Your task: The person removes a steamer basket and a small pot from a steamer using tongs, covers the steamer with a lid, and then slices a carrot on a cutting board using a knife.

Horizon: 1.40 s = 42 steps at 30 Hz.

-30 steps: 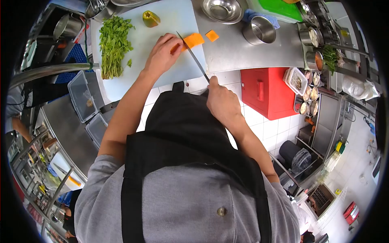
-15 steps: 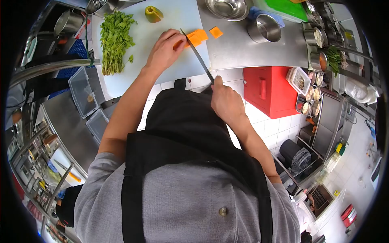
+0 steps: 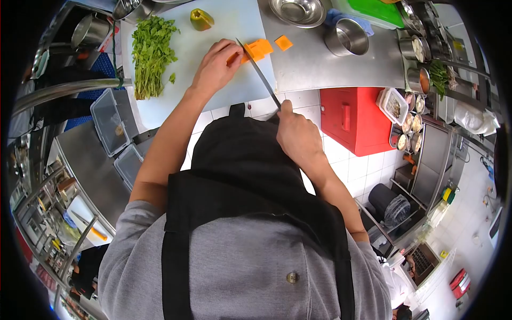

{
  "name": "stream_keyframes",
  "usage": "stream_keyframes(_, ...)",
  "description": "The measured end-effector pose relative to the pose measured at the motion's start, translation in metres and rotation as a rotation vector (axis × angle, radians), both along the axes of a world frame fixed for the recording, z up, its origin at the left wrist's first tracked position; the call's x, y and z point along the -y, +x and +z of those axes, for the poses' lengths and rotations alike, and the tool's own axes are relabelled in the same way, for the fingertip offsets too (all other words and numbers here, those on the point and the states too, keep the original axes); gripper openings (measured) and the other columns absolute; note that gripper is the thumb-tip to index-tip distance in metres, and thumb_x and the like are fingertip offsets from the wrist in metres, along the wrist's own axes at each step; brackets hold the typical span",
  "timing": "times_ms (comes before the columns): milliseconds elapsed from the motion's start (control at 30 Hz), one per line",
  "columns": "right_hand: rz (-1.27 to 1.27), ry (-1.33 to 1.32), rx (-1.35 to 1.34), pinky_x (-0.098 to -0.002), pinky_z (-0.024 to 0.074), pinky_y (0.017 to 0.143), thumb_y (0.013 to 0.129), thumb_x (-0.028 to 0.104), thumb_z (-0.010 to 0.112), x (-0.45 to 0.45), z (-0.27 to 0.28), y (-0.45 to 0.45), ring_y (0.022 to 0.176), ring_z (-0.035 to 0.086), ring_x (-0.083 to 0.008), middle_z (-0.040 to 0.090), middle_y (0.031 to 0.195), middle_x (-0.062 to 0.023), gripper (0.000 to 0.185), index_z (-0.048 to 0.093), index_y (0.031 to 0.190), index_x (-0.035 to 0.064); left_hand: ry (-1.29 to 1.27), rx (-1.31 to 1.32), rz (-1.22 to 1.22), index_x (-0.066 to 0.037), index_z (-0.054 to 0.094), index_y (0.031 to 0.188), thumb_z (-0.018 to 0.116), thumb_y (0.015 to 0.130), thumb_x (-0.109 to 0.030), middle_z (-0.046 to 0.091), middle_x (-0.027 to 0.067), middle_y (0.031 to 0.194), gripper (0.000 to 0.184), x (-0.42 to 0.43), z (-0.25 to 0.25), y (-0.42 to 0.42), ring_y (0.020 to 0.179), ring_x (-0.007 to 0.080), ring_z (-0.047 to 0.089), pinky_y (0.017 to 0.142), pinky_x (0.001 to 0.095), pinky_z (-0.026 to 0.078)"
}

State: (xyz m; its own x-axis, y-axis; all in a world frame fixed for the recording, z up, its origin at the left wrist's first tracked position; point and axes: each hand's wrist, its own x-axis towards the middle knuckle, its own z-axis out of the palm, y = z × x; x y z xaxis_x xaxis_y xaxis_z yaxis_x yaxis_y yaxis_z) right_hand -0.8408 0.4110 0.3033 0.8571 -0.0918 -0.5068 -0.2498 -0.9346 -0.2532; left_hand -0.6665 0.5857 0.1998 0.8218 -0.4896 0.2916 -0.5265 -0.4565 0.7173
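My right hand (image 3: 300,133) is wrapped round the handle of a long knife (image 3: 261,77), whose blade reaches up and left to the orange vegetable. My left hand (image 3: 216,66) has its fingers bent over the left part of that orange vegetable (image 3: 258,49), right beside the blade. Cut orange pieces lie to the right of the blade, at the edge of the white cutting board (image 3: 194,64). One flat orange square (image 3: 283,42) sits apart on the steel counter. Leafy green herbs (image 3: 152,58) and a green pepper (image 3: 201,20) rest on the board.
A steel pot (image 3: 347,37) and a steel bowl (image 3: 298,12) stand on the counter (image 3: 330,72), near a green-lidded container (image 3: 376,12). Below the counter is a red box (image 3: 352,120). Clear plastic containers (image 3: 110,124) lie at the left. Parts of other people show at lower left and lower right.
Over the last second the view has shifted slightly, moving the counter items a little right. Orange pieces right of the blade look more spread. Both hands keep their holds.
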Motion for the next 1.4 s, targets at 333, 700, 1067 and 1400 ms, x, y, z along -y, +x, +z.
stream_keyframes(333,-0.004,0.012,-0.029,-0.0506,0.0594,0.068,0.088,0.001,0.053,0.001,0.008,-0.005,0.071,0.072,-0.0428,0.069,0.074,-0.0231,0.020,0.045,0.106,-0.0047,-0.003,0.006,0.007,-0.005,0.067,0.099,0.070,0.089,-0.006,0.067,0.0076,0.106,0.011,0.001,0.002,0.000,0.100,0.0299,0.064,0.085,0.0392,0.056)
stream_keyframes(700,-0.018,0.073,0.096,-0.0555,0.0574,0.069,0.102,0.016,0.052,0.003,-0.048,0.016,0.076,0.070,-0.0491,0.068,0.078,-0.0325,0.026,0.051,0.113,-0.0070,-0.027,0.034,-0.004,-0.007,0.069,0.101,0.070,0.090,-0.007,0.066,0.0071,0.106,0.012,0.002,-0.002,0.000,0.098,0.0289,0.064,0.085,0.0389,0.055)
stream_keyframes(1067,-0.007,0.027,0.079,-0.0551,0.0572,0.066,0.102,0.015,0.050,-0.002,-0.035,0.010,0.073,0.070,-0.0468,0.069,0.077,-0.0291,0.022,0.050,0.111,-0.0048,0.103,0.096,-0.013,-0.008,0.070,0.105,0.070,0.090,-0.010,0.065,0.0075,0.110,0.015,-0.011,0.005,-0.011,0.103,0.0305,0.060,0.091,0.0397,0.052)
stream_keyframes(1400,-0.003,-0.002,0.116,-0.0532,0.0571,0.061,0.102,0.014,0.051,-0.005,-0.011,-0.009,0.066,0.069,-0.0442,0.068,0.070,-0.0259,0.016,0.045,0.100,-0.0009,0.051,0.114,0.040,-0.006,0.069,0.104,0.071,0.090,-0.009,0.063,0.0078,0.106,0.015,-0.004,-0.002,-0.008,0.098,0.0312,0.059,0.087,0.0408,0.052)
